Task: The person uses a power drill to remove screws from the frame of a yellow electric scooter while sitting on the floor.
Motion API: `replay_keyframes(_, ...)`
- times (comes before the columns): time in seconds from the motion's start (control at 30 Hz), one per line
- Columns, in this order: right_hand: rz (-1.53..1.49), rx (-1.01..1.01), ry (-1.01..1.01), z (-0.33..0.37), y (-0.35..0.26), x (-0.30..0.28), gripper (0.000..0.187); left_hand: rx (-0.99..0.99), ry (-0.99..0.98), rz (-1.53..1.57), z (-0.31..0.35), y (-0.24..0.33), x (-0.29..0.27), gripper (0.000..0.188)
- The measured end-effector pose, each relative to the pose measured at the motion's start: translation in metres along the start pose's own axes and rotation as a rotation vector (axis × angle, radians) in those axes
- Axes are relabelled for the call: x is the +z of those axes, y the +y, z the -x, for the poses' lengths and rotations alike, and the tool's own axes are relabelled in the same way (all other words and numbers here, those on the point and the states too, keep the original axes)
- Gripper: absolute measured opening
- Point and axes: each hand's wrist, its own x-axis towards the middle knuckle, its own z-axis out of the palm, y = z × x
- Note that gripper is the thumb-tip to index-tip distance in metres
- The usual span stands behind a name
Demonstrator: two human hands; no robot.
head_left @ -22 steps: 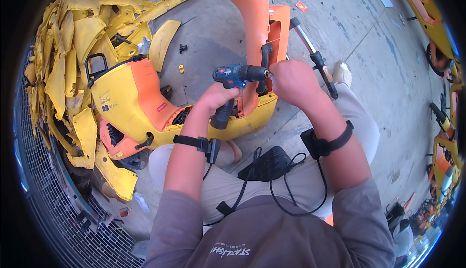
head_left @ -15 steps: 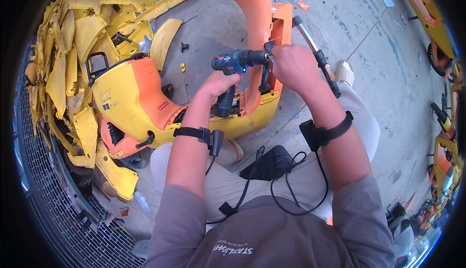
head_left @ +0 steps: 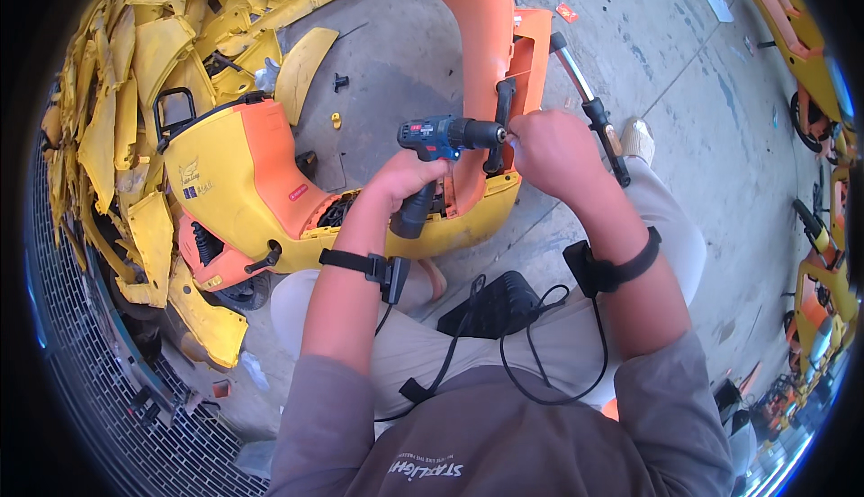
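Note:
My left hand (head_left: pixel 407 178) is wrapped round the grip of a blue-and-black cordless drill (head_left: pixel 432 135), whose chuck points right. At the chuck's tip, the fingers of my right hand (head_left: pixel 553 153) are pinched together. What they hold, if anything, is too small and hidden to make out. Both hands are over the footwell of a yellow-and-orange scooter (head_left: pixel 220 173), beside its upright orange front panel (head_left: pixel 486 42). Dark parts show in the opened floor section (head_left: pixel 337 209) of the scooter.
A heap of yellow body panels (head_left: pixel 135 92) lies at the left. Beyond my right hand is a silver-and-black fork tube (head_left: pixel 580 83). A black box (head_left: pixel 490 303) with cables rests between my legs. More scooters (head_left: pixel 810 101) stand along the right.
Both hands and the drill have come a little toward me, away from the scooter's front panel. The right hand stays closed at the chuck's tip. The view has shifted slightly.

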Motion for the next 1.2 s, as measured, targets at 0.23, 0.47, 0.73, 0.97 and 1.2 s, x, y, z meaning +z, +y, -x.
replay_keyframes(0.23,-0.044,-0.024,0.283,-0.010,0.014,-0.001,0.009,0.017,0.160,-0.062,-0.007,0.029,0.004,0.023)
replay_keyframes(0.47,-0.099,-0.070,0.127,0.011,0.021,0.001,0.008,0.099,0.156,-0.085,0.013,0.004,0.017,0.021)
replay_keyframes(0.73,-0.057,0.050,0.045,-0.002,0.026,-0.010,0.014,0.110,0.273,-0.223,0.007,0.035,0.013,0.020)
replay_keyframes(0.97,-0.196,0.004,0.116,-0.001,0.034,0.000,0.013,0.233,0.432,-0.353,0.011,0.029,0.009,0.021)
replay_keyframes(1.2,-0.252,0.037,0.128,-0.007,0.051,0.009,0.017,0.119,0.425,-0.578,0.017,0.077,0.006,0.030)
